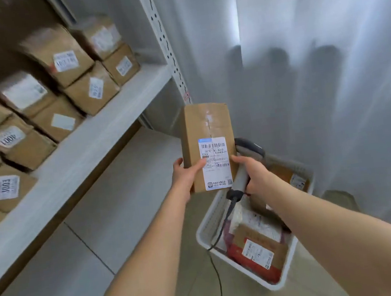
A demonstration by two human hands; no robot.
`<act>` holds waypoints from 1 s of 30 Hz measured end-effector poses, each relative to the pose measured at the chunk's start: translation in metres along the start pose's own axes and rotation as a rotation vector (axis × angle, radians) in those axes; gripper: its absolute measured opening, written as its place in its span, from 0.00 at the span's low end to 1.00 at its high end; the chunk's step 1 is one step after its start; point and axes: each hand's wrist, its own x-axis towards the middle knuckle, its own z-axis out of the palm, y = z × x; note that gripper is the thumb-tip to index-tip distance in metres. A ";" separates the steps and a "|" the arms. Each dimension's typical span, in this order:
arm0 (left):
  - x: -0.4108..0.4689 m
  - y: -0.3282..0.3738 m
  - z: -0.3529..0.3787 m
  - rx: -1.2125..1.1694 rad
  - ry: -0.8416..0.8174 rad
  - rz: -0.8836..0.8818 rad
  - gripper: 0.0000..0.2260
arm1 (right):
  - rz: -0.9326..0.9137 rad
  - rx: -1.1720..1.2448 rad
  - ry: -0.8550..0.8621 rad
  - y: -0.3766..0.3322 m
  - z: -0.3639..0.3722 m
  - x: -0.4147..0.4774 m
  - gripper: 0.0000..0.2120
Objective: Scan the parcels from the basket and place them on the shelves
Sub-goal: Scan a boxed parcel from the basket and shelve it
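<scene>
Since the shelf [102, 125] on the left is already packed with labelled boxes [58, 56], I'd guess this cardboard parcel [201, 127], held up in mid-air, goes there next. Left hand [185, 174] grips its lower left edge, thumb on the label [215, 162]. It looks stiff and light, so hold the sides. Right hand [255, 172] is curled round the barcode scanner [249, 147], one fingertip touching the parcel's right edge, above the basket [207, 223]. Both arms are outstretched.

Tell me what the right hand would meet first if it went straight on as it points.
The box held by the left hand. The right hand, holding the scanner, points at its right edge; a fingertip seems to touch it.
</scene>
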 end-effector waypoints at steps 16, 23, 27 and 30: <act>-0.147 0.077 -0.067 -0.103 -0.033 0.142 0.39 | -0.372 -0.192 -0.128 -0.054 0.021 -0.180 0.08; -0.185 0.057 -0.093 -0.160 0.067 0.157 0.32 | -0.396 -0.377 -0.374 -0.031 0.033 -0.242 0.06; -0.198 0.047 -0.110 -0.221 0.103 0.150 0.31 | -0.412 -0.458 -0.375 -0.018 0.049 -0.265 0.04; -0.205 0.042 -0.126 -0.252 0.122 0.149 0.31 | -0.399 -0.467 -0.388 -0.010 0.061 -0.276 0.04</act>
